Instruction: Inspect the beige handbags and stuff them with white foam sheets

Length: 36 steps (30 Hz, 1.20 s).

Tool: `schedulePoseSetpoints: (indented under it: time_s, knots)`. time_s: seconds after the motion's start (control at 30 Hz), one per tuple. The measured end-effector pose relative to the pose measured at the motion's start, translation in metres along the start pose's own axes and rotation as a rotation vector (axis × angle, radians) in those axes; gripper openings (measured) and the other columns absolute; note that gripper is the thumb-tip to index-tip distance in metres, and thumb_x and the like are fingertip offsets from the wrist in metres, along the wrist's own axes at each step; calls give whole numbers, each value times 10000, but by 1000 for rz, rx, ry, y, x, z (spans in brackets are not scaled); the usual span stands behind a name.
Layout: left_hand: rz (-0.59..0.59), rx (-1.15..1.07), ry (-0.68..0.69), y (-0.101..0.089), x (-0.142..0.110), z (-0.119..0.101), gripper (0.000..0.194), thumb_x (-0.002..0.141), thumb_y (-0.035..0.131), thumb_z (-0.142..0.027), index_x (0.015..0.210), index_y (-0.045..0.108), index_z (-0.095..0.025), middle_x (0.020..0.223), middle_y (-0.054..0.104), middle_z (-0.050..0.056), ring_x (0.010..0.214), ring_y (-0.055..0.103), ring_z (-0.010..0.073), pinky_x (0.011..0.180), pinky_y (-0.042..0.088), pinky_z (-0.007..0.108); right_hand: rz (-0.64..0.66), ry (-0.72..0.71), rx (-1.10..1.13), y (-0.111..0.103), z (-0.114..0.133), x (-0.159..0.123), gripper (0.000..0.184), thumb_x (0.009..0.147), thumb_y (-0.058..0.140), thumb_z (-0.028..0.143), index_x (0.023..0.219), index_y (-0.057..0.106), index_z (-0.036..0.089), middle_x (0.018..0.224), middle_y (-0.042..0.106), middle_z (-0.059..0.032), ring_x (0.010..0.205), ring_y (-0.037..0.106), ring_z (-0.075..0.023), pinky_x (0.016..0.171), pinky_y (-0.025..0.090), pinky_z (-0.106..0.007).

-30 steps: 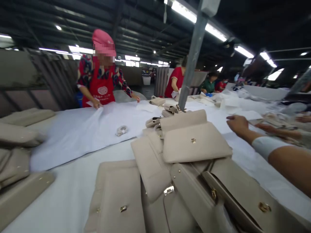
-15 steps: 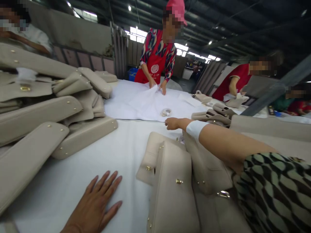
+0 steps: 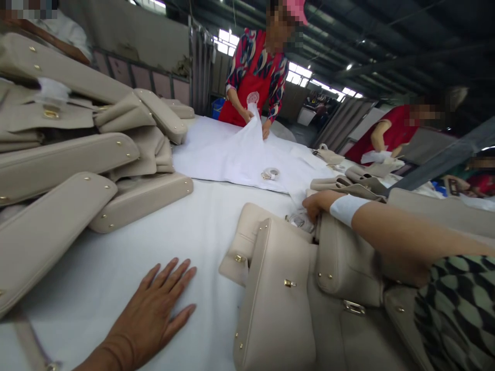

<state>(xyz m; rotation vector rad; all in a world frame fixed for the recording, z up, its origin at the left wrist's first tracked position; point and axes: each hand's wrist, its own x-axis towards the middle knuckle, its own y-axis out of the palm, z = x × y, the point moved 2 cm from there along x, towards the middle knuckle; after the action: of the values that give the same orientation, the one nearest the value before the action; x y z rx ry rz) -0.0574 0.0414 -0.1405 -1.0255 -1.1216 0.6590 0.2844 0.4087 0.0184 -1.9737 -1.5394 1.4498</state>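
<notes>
My left hand (image 3: 154, 304) lies flat on the white table cover (image 3: 162, 237), fingers spread and holding nothing. At the right, my right hand (image 3: 315, 203) reaches out with bent fingers, beside a clear-wrapped coil (image 3: 299, 220) and the top of a beige handbag (image 3: 344, 263). Its fingertips are partly hidden, and a wrinkled end of a white sheet (image 3: 232, 154) runs up to them. Between my hands lies another beige handbag (image 3: 278, 299) with a gold clasp, over a beige flap piece (image 3: 245, 237).
Beige bags (image 3: 143, 201) with gold studs are piled at the left. A second wrapped coil (image 3: 270, 173) sits on the white sheet. Across the table, a co-worker in a red apron (image 3: 251, 87) lifts the sheet. Another person in red (image 3: 386, 131) works at the right.
My right hand has moved right, from the sheet's front edge to beside the wrapped coil and bag. The co-worker has raised the sheet higher. My left hand stays flat.
</notes>
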Motion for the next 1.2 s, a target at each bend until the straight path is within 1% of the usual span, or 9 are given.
schedulePoseSetpoints:
  time_s: [0.1, 0.17, 0.33, 0.53, 0.7, 0.83, 0.9, 0.97, 1.2]
  knots:
    - [16, -1, -4, 2, -1, 1, 718, 899, 531, -617, 1483, 396, -223, 1509, 426, 54, 1369, 381, 291, 1187, 130, 477, 199, -50, -24, 13, 9, 4, 145, 586, 784, 99, 636, 656, 53, 581, 597, -33, 651, 592, -186, 694, 495, -350]
    - [38, -1, -8, 3, -1, 1, 725, 901, 524, -622, 1490, 382, -224, 1523, 404, 53, 1384, 365, 294, 1185, 133, 485, 218, -88, 3, 16, 16, 6, 95, 591, 727, 67, 566, 636, 57, 523, 554, -41, 618, 571, -203, 666, 476, -357]
    - [59, -3, -11, 1, 0, 0, 717, 900, 524, -612, 1490, 384, -228, 1518, 412, 49, 1387, 361, 291, 1184, 133, 479, 177, -167, 248, 20, 35, 7, 199, 738, 711, 239, 650, 642, 74, 522, 549, -37, 507, 512, -152, 539, 435, -298]
    - [79, 0, -9, 0, -1, 0, 737, 898, 522, -616, 1501, 360, -225, 1535, 383, 53, 1395, 351, 294, 1178, 142, 480, -37, -180, 549, 1, 43, 2, 145, 816, 629, 102, 922, 616, 5, 567, 518, 29, 475, 452, -59, 485, 386, -167]
    - [74, 4, -9, 0, -1, 0, 736, 894, 526, -621, 1496, 368, -228, 1527, 396, 51, 1386, 369, 296, 1173, 148, 476, -131, -294, 805, -41, 40, -9, 411, 1033, 364, 372, 1310, 445, 78, 1036, 664, -143, 735, 635, -112, 650, 555, -206]
    - [35, 33, 17, -2, 3, 0, 729, 886, 540, -603, 1482, 394, -209, 1507, 425, 60, 1358, 408, 303, 1161, 165, 479, -169, -193, 645, -54, 49, -23, 609, 992, 441, 458, 1381, 375, -5, 1322, 511, -319, 1000, 658, -287, 783, 598, -401]
    - [5, 58, 32, -2, 4, 0, 730, 882, 544, -598, 1481, 395, -210, 1505, 426, 54, 1352, 418, 297, 1154, 176, 476, -215, -213, 496, -57, 54, -40, 582, 954, 541, 386, 1366, 428, -9, 1380, 479, -306, 1173, 582, -339, 956, 530, -443]
    - [-23, 85, 50, 0, 2, 1, 716, 881, 543, -594, 1475, 408, -219, 1509, 418, 40, 1346, 429, 288, 1141, 197, 473, -202, -323, 345, -59, 57, -67, 470, 926, 592, 335, 1307, 548, 63, 1359, 551, -209, 1235, 546, -319, 1057, 453, -410]
    - [-64, 125, 50, 17, -4, 8, 642, 900, 489, -605, 1425, 482, -236, 1509, 396, 16, 1327, 468, 292, 1081, 331, 521, -222, -529, -40, -24, 46, -214, 517, 885, 619, 386, 1344, 543, 160, 1246, 632, -172, 1154, 585, -361, 986, 461, -504]
